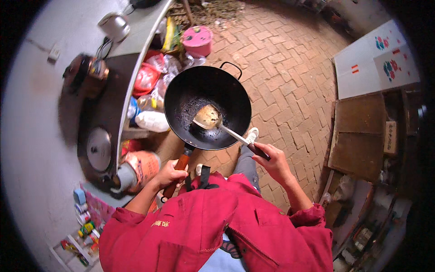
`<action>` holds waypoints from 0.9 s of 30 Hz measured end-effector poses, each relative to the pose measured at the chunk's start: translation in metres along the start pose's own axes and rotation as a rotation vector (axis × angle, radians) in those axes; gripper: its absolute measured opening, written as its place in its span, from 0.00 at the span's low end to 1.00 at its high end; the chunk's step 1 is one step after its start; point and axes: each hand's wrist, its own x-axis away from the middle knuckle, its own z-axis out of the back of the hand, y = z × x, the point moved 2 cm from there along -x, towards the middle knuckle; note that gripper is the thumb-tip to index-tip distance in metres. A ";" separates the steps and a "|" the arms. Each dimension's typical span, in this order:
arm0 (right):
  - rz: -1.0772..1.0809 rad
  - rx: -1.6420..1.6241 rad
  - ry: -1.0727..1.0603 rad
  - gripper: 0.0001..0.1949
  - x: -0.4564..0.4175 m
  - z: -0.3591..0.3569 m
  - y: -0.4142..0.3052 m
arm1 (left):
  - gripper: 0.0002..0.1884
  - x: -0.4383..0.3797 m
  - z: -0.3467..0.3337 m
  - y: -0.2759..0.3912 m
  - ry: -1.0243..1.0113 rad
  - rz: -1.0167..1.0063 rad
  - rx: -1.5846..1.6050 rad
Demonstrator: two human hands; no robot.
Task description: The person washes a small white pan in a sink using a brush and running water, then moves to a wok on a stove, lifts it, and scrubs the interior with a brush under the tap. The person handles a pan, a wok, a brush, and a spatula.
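Note:
A black wok (pixel 204 83) hangs in front of me above the brick floor, its inside stained with dark residue. My left hand (pixel 172 175) grips its wooden handle (pixel 183 162); a small loop handle (pixel 234 65) sticks out from the far rim. In my right hand (pixel 274 161) is a metal wok spatula (pixel 234 134), held by its dark grip. The spatula's broad head rests in or just over the wok's bowl, with brownish matter and a few dark bits on it. Whether its edge touches the wok I cannot tell.
To the left runs a counter (pixel 136 37) with a kettle (pixel 115 27) and a round metal lid (pixel 98 149). Below are plastic bags (pixel 153 121), a red basket (pixel 146 79) and a pink round container (pixel 197 40). A wooden cabinet (pixel 357 136) stands right, over the brick floor (pixel 282 74).

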 end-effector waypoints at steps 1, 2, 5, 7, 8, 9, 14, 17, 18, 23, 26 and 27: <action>-0.011 -0.035 0.046 0.21 -0.007 0.017 0.013 | 0.09 -0.020 -0.009 0.017 -0.005 0.017 -0.013; -0.029 -0.028 0.068 0.21 -0.015 0.036 0.027 | 0.09 -0.045 -0.015 0.029 -0.032 0.003 -0.007; 0.003 -0.058 0.189 0.21 -0.036 0.101 0.071 | 0.09 -0.108 -0.062 0.085 -0.016 0.003 -0.031; -0.047 -0.089 0.197 0.21 -0.050 0.147 0.088 | 0.09 -0.144 -0.089 0.122 -0.045 -0.011 -0.056; -0.048 -0.105 0.225 0.21 -0.059 0.171 0.100 | 0.09 -0.163 -0.103 0.143 -0.059 -0.012 -0.053; -0.055 -0.127 0.246 0.21 -0.065 0.191 0.111 | 0.09 -0.177 -0.120 0.164 -0.069 -0.003 -0.047; -0.148 -0.191 0.384 0.20 -0.115 0.281 0.158 | 0.09 -0.267 -0.178 0.268 -0.093 0.022 -0.048; -0.234 -0.279 0.454 0.21 -0.157 0.317 0.184 | 0.08 -0.324 -0.196 0.322 -0.098 0.032 -0.028; -0.269 -0.366 0.492 0.21 -0.175 0.328 0.196 | 0.08 -0.347 -0.200 0.342 -0.117 0.027 -0.026; -0.361 -0.630 0.712 0.21 -0.282 0.427 0.236 | 0.09 -0.470 -0.206 0.439 -0.153 0.043 -0.010; -0.328 -0.608 0.876 0.20 -0.347 0.502 0.265 | 0.08 -0.547 -0.214 0.512 -0.219 0.054 0.021; -0.325 -0.663 0.921 0.19 -0.371 0.529 0.270 | 0.08 -0.569 -0.219 0.544 -0.234 0.055 0.034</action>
